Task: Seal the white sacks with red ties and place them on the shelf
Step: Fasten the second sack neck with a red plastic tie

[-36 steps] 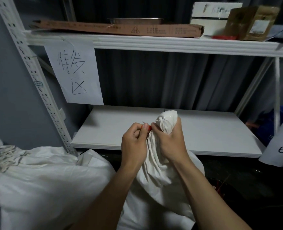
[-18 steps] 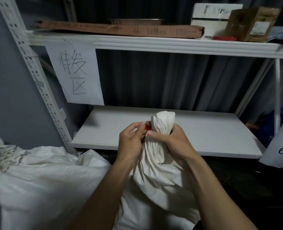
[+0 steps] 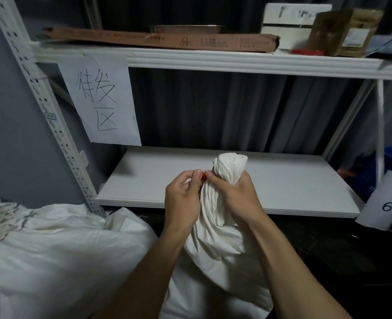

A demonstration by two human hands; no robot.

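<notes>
A white sack stands in front of me, its neck bunched into a twisted top. My right hand is wrapped around that neck from the right. My left hand pinches a red tie at the left side of the neck, fingertips meeting those of my right hand. Only a small bit of the tie shows between the fingers. Behind the sack lies the white lower shelf.
A second, larger white sack lies at the lower left. A perforated upright post carries a handwritten paper sign. The upper shelf holds a long cardboard box and smaller boxes. Dark floor lies at the right.
The sack's bunched top has straightened upright and my right hand has slid lower around the neck. Both hands stay at the red tie.
</notes>
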